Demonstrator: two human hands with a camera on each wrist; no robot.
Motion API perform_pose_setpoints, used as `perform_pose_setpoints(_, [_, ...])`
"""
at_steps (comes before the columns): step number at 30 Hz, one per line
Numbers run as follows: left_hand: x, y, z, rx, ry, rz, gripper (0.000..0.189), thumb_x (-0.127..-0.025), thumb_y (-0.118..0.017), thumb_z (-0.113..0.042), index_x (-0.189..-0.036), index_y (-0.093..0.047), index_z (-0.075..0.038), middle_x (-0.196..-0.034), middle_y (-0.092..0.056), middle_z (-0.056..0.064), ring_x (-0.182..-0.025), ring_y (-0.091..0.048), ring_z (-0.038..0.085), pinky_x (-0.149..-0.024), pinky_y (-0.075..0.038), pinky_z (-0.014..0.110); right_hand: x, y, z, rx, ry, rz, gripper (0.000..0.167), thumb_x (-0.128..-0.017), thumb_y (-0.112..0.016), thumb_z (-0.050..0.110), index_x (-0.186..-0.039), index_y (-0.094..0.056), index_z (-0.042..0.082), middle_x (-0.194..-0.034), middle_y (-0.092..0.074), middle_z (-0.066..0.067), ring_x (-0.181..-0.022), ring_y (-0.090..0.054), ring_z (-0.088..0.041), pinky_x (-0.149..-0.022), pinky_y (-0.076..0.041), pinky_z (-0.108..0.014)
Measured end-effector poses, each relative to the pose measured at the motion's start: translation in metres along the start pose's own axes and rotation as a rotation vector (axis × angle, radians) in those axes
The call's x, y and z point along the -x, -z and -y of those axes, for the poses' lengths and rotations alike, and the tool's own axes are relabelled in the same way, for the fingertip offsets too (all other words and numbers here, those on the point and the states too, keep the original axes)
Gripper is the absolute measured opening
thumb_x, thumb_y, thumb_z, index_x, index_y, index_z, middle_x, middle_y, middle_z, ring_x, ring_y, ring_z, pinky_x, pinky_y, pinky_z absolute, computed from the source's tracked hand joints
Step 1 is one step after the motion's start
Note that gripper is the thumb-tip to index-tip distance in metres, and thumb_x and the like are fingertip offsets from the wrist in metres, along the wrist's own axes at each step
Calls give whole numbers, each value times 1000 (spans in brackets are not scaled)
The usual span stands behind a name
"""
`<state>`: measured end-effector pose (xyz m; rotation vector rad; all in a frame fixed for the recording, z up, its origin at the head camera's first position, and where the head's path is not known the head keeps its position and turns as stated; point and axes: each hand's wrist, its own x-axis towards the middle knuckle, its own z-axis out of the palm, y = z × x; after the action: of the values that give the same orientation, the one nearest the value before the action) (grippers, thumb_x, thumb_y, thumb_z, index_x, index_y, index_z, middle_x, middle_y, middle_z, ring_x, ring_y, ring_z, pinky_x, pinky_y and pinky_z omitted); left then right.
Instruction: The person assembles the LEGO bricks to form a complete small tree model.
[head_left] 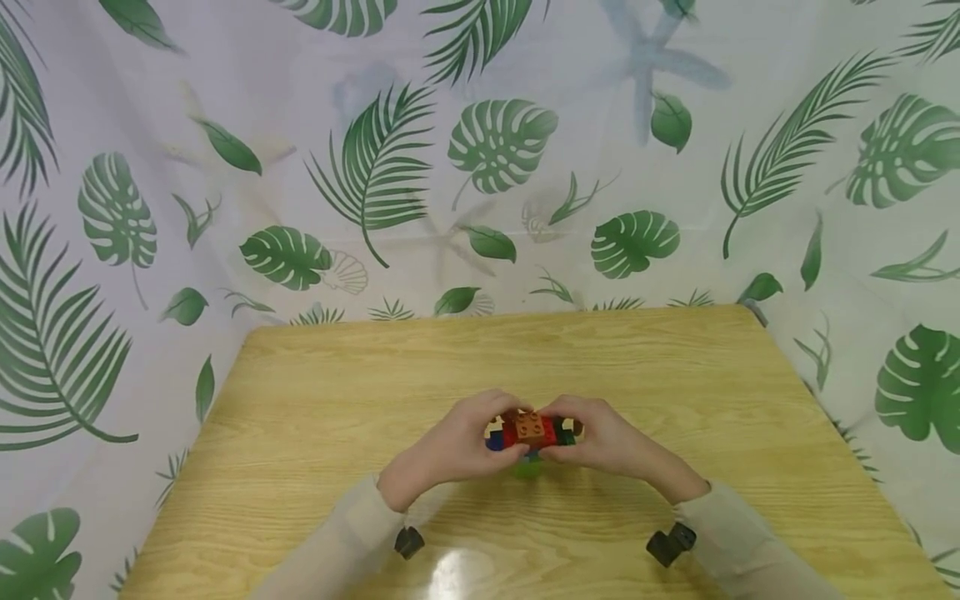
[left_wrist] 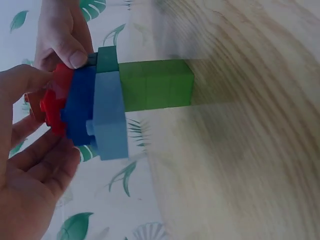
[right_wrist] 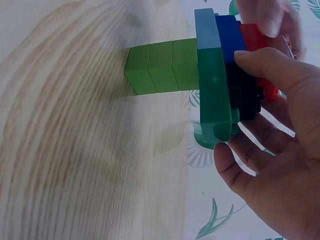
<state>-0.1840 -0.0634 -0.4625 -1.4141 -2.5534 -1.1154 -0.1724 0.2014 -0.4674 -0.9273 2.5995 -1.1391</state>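
Observation:
A toy brick build stands upright on the table, widening toward its top. Its narrow stem is a column of light green bricks [right_wrist: 160, 67]. Above that sit a light blue brick [left_wrist: 111, 117] and a dark green brick [right_wrist: 215, 95] side by side, then blue [left_wrist: 80, 107] and black bricks [right_wrist: 243, 92]. Red bricks [left_wrist: 60, 82] come higher, topped by an orange brick [head_left: 529, 426]. My left hand [head_left: 457, 437] grips the upper layers from the left, thumb on the near side. From the right, my right hand [head_left: 611, 437] holds them likewise. The far-side fingertips are partly hidden.
The wood-grain table [head_left: 337, 375] spreads around the build. A white cloth with green leaf prints [head_left: 420, 275] hangs behind the table and along both sides. Small black devices [head_left: 409, 542] sit at both wrists.

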Motion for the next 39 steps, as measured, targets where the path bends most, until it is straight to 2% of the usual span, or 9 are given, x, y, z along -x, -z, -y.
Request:
perform_pose_setpoints(5, [13,-1,15,84,160,64,59,-93,-82,-26,-144,-57,-10,-122,-72,3,-104,-67,13,-88,-58,40,-3,-1,0,2,-12,5,43,-93,-83,32,-131,-71,15,-117,-73,2,-95,-61,-8,-77,-54,-34])
perform_pose_setpoints(8, [17,0,21,134,209,55,56,-94,-81,-23,-144,-57,-10,-119,-74,5,-103,-69,17,-87,-59,40,-8,0,-1,1,-22,-9,46,-94,-81,35,-133,-70,12,-117,-74,2,-96,-61,-10,-78,-53,-31])
perform_pose_setpoints(12, [18,3,31,206,261,-48,50,-97,-78,-22,-142,-58,-10,-118,-76,8,-104,-72,21,-89,-58,32,-21,1,-4,-30,-63,-55,55,-96,-78,35,-141,-65,6,-120,-75,-3,-103,-65,-15,-82,-54,-29])
perform_pose_setpoints(16, [14,5,43,292,334,-164,47,-101,-74,-24,-142,-59,-9,-117,-76,11,-105,-73,24,-92,-58,33,-37,3,-9,-79,-74,-132,61,-98,-77,29,-150,-56,6,-127,-73,-12,-110,-70,-25,-89,-58,-39])
perform_pose_setpoints(20, [7,6,55,362,417,-231,46,-103,-71,-21,-144,-60,-4,-116,-76,16,-103,-73,26,-94,-59,35,-49,2,-13,-91,-66,-159,68,-94,-80,17,-155,-50,7,-143,-65,-18,-120,-68,-36,-100,-56,-54])
perform_pose_setpoints(23, [3,6,64,396,461,-254,45,-103,-70,-18,-143,-61,0,-115,-76,21,-100,-73,28,-92,-60,35,-57,-1,-15,-50,-75,-144,74,-91,-81,11,-157,-47,6,-152,-57,-19,-124,-64,-40,-103,-55,-56])
perform_pose_setpoints(29, [-4,3,76,400,532,-250,46,-105,-66,-22,-144,-61,3,-120,-75,23,-106,-73,32,-94,-60,40,-72,-11,-25,26,-114,-171,71,-89,-77,3,-154,-49,4,-149,-58,-22,-122,-64,-41,-102,-55,-56])
perform_pose_setpoints(34, [-4,-5,85,376,599,-235,50,-105,-68,-28,-145,-61,1,-129,-72,21,-116,-71,35,-98,-59,43,-80,-18,-38,31,-158,-170,67,-91,-77,2,-153,-50,1,-143,-63,-23,-122,-64,-39,-104,-55,-54])
perform_pose_setpoints(39, [-2,-14,93,325,597,-183,53,-101,-73,-25,-145,-60,3,-135,-70,20,-116,-71,31,-98,-59,40,-82,-23,-48,9,-212,-141,65,-94,-76,6,-153,-50,3,-140,-65,-22,-126,-62,-38,-106,-53,-55])
